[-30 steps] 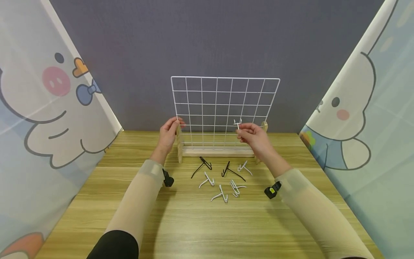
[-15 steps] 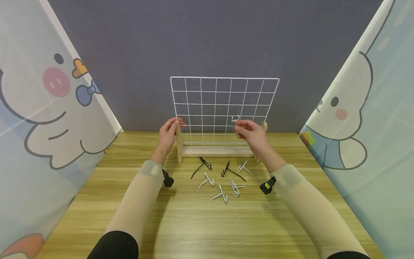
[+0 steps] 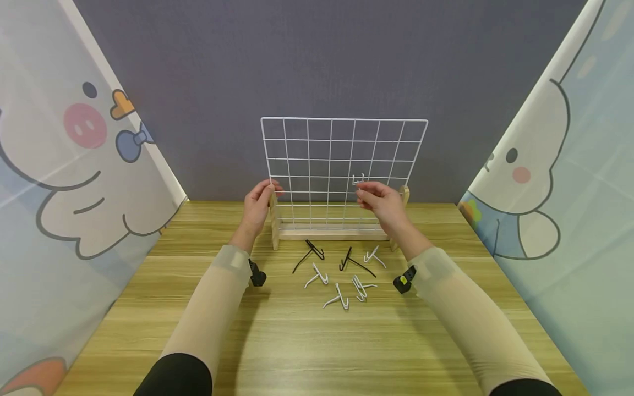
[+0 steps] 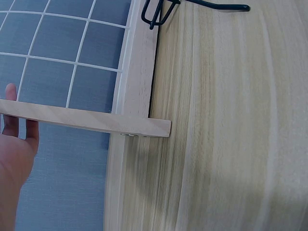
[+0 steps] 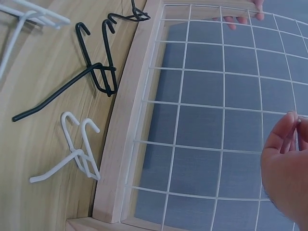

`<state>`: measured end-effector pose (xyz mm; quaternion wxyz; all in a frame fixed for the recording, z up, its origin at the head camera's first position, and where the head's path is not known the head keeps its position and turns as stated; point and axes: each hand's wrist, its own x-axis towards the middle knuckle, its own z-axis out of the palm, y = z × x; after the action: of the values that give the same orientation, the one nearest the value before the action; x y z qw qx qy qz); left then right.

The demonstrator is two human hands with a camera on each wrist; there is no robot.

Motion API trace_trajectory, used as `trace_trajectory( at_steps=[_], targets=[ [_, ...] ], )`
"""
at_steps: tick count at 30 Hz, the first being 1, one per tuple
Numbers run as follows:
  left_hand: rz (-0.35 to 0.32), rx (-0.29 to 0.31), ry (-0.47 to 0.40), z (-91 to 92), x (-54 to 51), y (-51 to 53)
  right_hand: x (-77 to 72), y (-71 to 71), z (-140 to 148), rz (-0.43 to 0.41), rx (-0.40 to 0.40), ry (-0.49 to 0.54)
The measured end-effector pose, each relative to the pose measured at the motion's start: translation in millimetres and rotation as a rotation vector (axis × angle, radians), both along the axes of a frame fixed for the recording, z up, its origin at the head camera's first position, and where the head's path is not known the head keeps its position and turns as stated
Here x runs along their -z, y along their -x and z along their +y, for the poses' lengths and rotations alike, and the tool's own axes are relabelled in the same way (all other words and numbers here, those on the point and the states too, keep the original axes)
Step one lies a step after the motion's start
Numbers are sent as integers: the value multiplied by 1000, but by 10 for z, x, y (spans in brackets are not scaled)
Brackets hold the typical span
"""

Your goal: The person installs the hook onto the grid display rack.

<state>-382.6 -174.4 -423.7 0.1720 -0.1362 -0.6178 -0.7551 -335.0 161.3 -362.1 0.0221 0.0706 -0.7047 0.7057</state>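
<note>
Right hand (image 3: pixel 387 204), grip pinched on a white hook (image 3: pixel 358 182), has edged up-left — prongs seemingly at the grid (image 3: pixel 331 140); left hand (image 3: pixel 256 204) grips the stand (image 3: pixel 275 226).

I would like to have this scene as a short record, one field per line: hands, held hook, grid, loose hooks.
Left hand: grips the wooden stand at its left side
Right hand: pinches a white hook, prongs up, at the wire grid
Held hook caught on wire: cannot tell
Wire grid: white, upright in the stand
Loose on table: two black hooks, four white hooks
</note>
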Motion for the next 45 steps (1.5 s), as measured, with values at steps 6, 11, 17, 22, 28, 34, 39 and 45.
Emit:
trace_trajectory(
  at_steps=[6,11,17,22,28,34,39,45],
  targets=[
    [-10,6,-2,-6,-6,-15,12,34,-10,-2,14,12],
    [-8,4,1,-1,-15,-20,28,56,-14,0,14,35],
    [-11,-2,9,-3,-12,-10,52,76,-16,-6,10,66],
    [-8,7,-3,-5,-6,-8,67,91,-24,-22,10,62],
    [2,13,-8,-9,-7,-17,77,90,-38,-29,6,42],
    [-1,14,1,-5,-15,-28,83,84,-34,-24,0,14],
    [-9,11,-9,-5,-12,-20,99,90,-11,-29,-5,13],
    [-14,-6,-6,-3,-4,-5,129,104,19,-26,-7,44]
  ],
)
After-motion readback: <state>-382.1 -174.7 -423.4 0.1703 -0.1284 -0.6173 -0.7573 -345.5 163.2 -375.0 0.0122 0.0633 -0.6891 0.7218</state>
